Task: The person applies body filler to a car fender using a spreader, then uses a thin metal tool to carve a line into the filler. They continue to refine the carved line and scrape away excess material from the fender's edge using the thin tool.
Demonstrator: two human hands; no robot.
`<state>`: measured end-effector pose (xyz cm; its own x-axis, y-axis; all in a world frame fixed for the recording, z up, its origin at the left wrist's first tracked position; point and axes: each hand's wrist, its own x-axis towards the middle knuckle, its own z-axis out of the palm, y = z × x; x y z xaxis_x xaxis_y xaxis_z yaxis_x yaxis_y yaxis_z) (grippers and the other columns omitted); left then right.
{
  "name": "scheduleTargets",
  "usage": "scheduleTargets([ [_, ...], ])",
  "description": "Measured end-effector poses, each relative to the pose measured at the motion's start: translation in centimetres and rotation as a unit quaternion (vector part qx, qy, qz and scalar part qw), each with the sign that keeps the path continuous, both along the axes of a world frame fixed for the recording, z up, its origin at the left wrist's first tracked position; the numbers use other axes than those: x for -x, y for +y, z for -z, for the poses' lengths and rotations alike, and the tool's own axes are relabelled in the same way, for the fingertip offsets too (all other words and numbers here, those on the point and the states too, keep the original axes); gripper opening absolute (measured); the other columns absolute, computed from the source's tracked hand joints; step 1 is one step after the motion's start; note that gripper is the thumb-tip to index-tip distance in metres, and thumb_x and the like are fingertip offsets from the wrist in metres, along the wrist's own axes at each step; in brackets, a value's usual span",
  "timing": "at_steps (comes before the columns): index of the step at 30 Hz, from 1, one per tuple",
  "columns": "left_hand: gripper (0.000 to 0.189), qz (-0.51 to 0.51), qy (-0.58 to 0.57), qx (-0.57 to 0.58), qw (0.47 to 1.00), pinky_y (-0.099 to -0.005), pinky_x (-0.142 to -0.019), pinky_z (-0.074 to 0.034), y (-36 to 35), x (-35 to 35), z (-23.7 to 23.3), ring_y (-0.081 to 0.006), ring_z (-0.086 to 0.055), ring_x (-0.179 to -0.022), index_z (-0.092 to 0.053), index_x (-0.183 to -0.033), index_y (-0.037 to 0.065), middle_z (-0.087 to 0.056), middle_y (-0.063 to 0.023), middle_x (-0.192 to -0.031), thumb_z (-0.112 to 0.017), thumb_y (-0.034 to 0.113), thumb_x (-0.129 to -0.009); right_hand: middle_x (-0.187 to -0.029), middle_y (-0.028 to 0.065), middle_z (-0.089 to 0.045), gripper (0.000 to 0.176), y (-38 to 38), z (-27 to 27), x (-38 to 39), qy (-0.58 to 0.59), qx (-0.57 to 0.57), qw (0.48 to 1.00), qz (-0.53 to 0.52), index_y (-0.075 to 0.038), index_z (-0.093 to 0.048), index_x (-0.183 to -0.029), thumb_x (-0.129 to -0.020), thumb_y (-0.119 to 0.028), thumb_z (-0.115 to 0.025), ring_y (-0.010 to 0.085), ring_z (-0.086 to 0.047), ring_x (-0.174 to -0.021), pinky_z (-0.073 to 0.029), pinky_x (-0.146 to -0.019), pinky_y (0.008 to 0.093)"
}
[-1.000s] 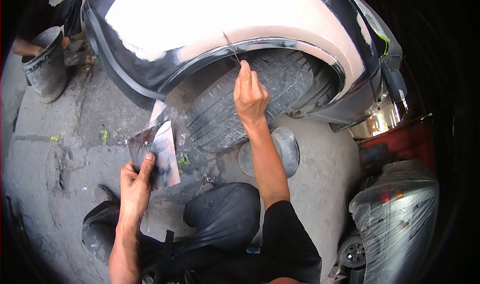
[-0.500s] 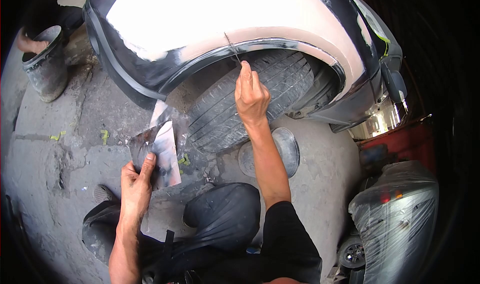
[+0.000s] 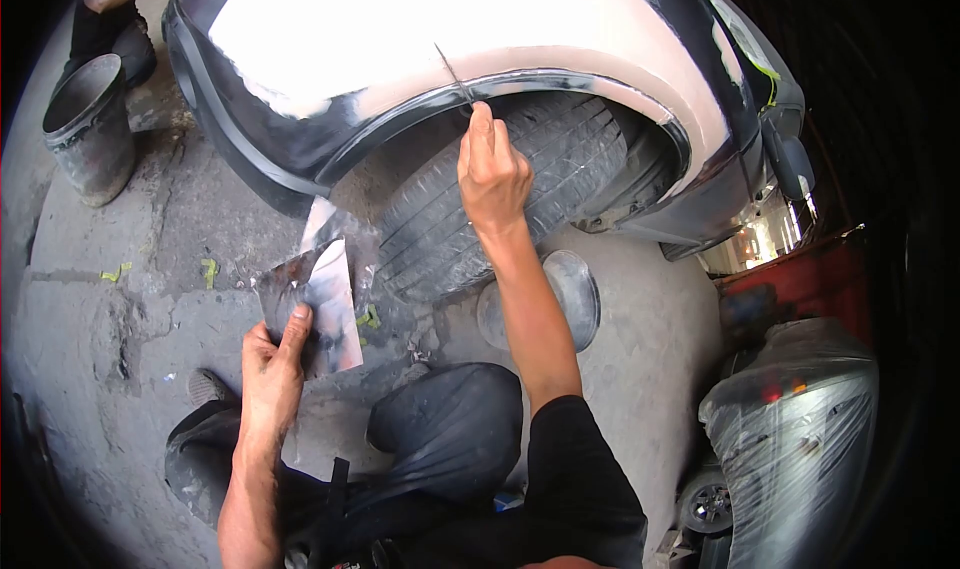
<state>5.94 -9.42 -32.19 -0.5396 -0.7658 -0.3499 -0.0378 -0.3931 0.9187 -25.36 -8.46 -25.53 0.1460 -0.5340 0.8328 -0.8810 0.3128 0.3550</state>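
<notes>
My left hand (image 3: pixel 272 369) grips a thin, flat board (image 3: pixel 320 309) smeared grey, white and pinkish, with the thumb on top. My right hand (image 3: pixel 495 174) is closed on a thin dark putty spreader (image 3: pixel 452 74), seen almost edge-on, so its full shape is hidden. Its blade lies against or just over the pale pink filler above the wheel arch (image 3: pixel 400 119). That arch belongs to a car panel (image 3: pixel 400 19), mostly bright white with dark areas around it. Below my right hand is the dusty tire (image 3: pixel 430 219).
A dirty bucket (image 3: pixel 100 159) stands at the left, with another person (image 3: pixel 110 29) behind it. A round metal basin (image 3: pixel 575 299) sits by the tire. Green tape scraps (image 3: pixel 210 273) lie on the concrete. A plastic-covered car (image 3: pixel 800 439) is at lower right.
My right hand has moved slightly up and left with the spreader along the arch. The left hand and board stay nearly still. The other person's hand has left the bucket.
</notes>
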Motion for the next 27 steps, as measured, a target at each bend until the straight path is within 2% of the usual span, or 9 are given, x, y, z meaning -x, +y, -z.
scheduleTargets([
  [7,0.037,-0.015,0.022,0.012,1.0,-0.0251,-0.051,-0.033,-0.2,-0.4,0.3,-0.0064,-0.047,-0.056,-0.073,-0.085,0.002,-0.064,0.0012,-0.069,-0.063,0.036,-0.094,-0.074,0.0116,-0.059,0.035,0.1,0.1,-0.1,-0.001,-0.013,1.0,-0.005,0.004,-0.06,-0.115,-0.081,0.003,-0.066,0.0255,-0.063,-0.055,-0.051,-0.048,0.0329],
  [11,0.037,0.021,0.005,0.008,1.0,-0.025,-0.051,-0.033,-0.1,-0.9,0.0,-0.0064,-0.046,-0.055,-0.073,-0.085,0.002,-0.064,0.0008,-0.068,-0.063,0.036,-0.094,-0.074,0.0118,-0.059,0.034,0.2,-0.2,0.1,0.005,-0.019,1.0,0.002,0.005,-0.06,-0.116,-0.082,0.003,-0.065,0.0261,-0.064,-0.056,-0.052,-0.048,0.0333],
  [15,0.038,-0.009,0.038,0.002,0.999,-0.0253,-0.05,-0.031,-0.3,-1.0,0.1,-0.0065,-0.046,-0.054,-0.073,-0.084,0.001,-0.063,0.0011,-0.066,-0.064,0.037,-0.094,-0.077,0.0102,-0.058,0.029,0.6,0.4,0.8,0.035,-0.007,0.999,0.022,0.006,-0.06,-0.113,-0.086,-0.004,-0.062,0.0219,-0.063,-0.058,-0.051,-0.05,0.0314],
  [18,0.039,-0.018,0.035,0.0,0.999,-0.026,-0.05,-0.032,0.1,-0.7,-0.2,-0.0065,-0.045,-0.054,-0.073,-0.083,0.002,-0.062,0.0019,-0.065,-0.064,0.038,-0.094,-0.081,0.0137,-0.062,0.034,0.0,-0.1,-0.1,0.001,-0.023,1.0,0.011,0.005,-0.059,-0.116,-0.082,0.003,-0.065,0.0272,-0.065,-0.058,-0.052,-0.05,0.0333],
  [21,0.039,0.029,-0.038,0.022,0.999,-0.0255,-0.051,-0.035,-0.4,-1.3,0.4,-0.0067,-0.047,-0.056,-0.073,-0.085,0.001,-0.063,0.0011,-0.068,-0.063,0.038,-0.094,-0.08,0.0133,-0.062,0.032,1.0,0.4,1.2,0.017,-0.018,1.0,0.012,0.005,-0.06,-0.114,-0.083,0.002,-0.064,0.0273,-0.065,-0.059,-0.052,-0.051,0.0334],
  [23,0.039,-0.011,0.009,0.02,1.0,-0.0254,-0.053,-0.036,-0.3,-1.2,-0.2,-0.007,-0.048,-0.058,-0.073,-0.086,0.0,-0.063,0.0009,-0.069,-0.064,0.037,-0.094,-0.078,0.0129,-0.061,0.031,1.4,1.2,2.1,0.017,-0.012,1.0,0.014,0.004,-0.06,-0.113,-0.083,0.002,-0.065,0.0275,-0.065,-0.06,-0.053,-0.051,0.0342],
  [27,0.038,0.023,-0.002,-0.013,1.0,-0.0253,-0.055,-0.038,-0.3,-1.3,0.2,-0.0078,-0.05,-0.059,-0.073,-0.087,0.0,-0.064,0.0009,-0.07,-0.064,0.037,-0.093,-0.078,0.0099,-0.059,0.031,0.9,0.2,0.8,0.023,-0.024,0.999,0.028,0.004,-0.06,-0.115,-0.084,-0.003,-0.064,0.023,-0.063,-0.058,-0.052,-0.053,0.0316],
])
